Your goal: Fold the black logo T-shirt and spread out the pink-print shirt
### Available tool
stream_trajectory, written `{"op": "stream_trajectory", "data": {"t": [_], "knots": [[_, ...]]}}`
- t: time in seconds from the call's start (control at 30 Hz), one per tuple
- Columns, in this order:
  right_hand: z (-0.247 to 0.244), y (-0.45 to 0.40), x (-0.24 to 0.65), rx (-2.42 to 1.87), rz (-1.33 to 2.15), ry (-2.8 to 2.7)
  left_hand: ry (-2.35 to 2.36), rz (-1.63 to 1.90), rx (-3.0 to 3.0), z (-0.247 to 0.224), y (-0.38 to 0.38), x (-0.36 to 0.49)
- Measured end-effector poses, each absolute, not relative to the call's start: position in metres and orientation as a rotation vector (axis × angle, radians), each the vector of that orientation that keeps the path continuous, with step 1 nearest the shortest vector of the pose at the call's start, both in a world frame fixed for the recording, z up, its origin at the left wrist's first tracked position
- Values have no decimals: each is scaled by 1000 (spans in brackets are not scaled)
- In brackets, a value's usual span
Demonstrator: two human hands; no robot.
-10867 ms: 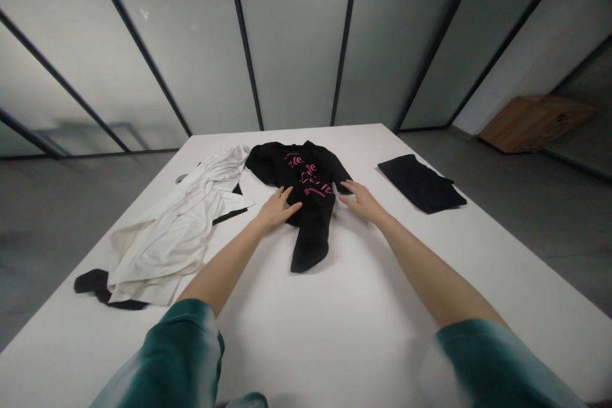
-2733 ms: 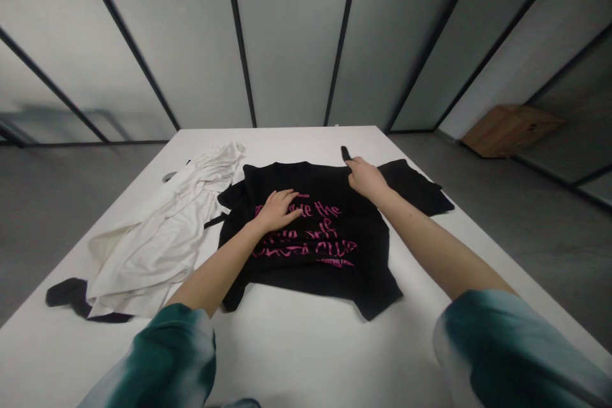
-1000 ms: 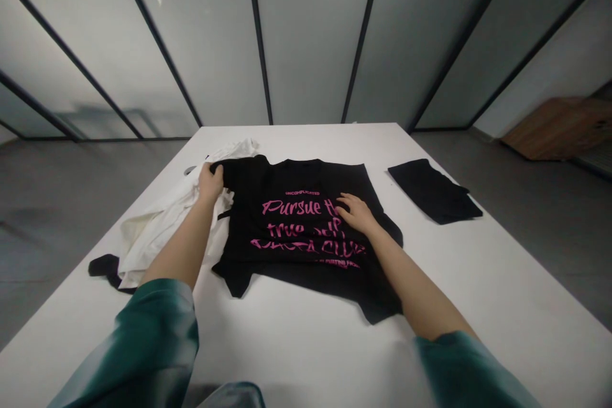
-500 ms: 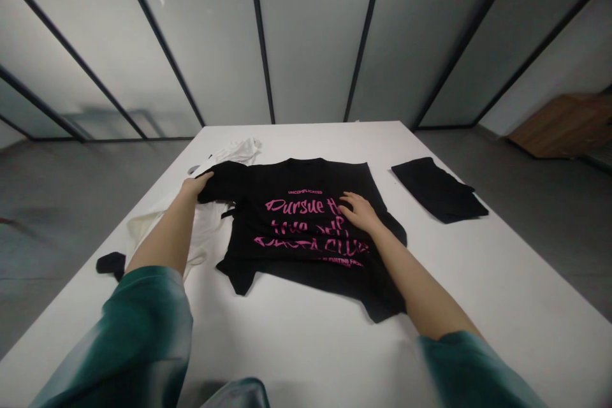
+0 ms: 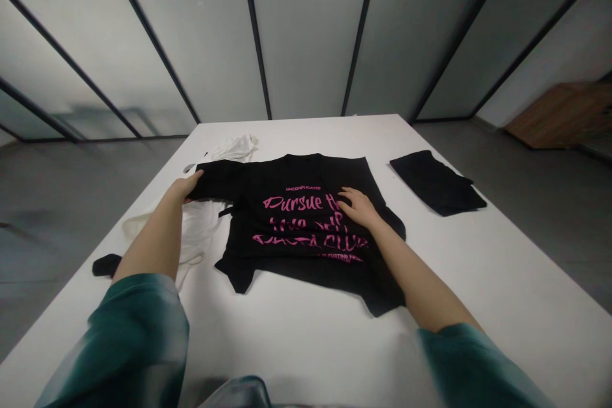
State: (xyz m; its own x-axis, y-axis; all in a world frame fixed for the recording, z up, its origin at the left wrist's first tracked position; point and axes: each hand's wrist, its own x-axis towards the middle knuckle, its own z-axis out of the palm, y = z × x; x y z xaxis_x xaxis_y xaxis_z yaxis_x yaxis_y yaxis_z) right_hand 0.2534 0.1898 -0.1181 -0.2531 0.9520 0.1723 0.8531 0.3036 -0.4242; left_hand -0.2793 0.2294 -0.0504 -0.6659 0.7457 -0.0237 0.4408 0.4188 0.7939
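Note:
A black T-shirt [image 5: 296, 172] with pink lettering lies spread on the white table, its lower part creased and uneven. At its left sleeve, my left hand [image 5: 185, 185] is closed, pinching the sleeve's outer end. My right hand [image 5: 357, 206] rests on the shirt's front over the end of the top line of lettering, fingers stretched out. Part of the print lies in folds, so some letters are broken up.
White clothing [image 5: 196, 233] lies under my left forearm, with another white bundle [image 5: 238, 148] behind the sleeve. A small black item [image 5: 106, 264] is near the left edge. A folded black garment [image 5: 437, 183] lies at the right of the table [image 5: 306, 344].
My left hand has moved slightly outward to the left, and the sleeve is straighter and flatter. My right hand stays in place on the shirt. The view has shifted slightly.

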Motion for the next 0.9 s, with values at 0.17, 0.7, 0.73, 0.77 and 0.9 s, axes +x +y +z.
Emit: {"op": "stream_trajectory", "data": {"t": [0.17, 0.7, 0.73, 0.77, 0.9], "knots": [[-113, 187, 252, -1636, 365, -2186, 2122, 1205, 911, -43, 224, -265], [-119, 190, 255, -1606, 394, -2170, 2051, 961, 1920, 18, 244, -169], [-119, 190, 255, -1603, 392, -2169, 1871, 968, 1940, 21, 244, -156], [-120, 191, 256, -1599, 388, -2169, 1722, 987, 1951, 22, 244, -145], [-121, 191, 256, -1580, 371, -2179, 1675, 945, 2017, 12, 235, -127]]}}
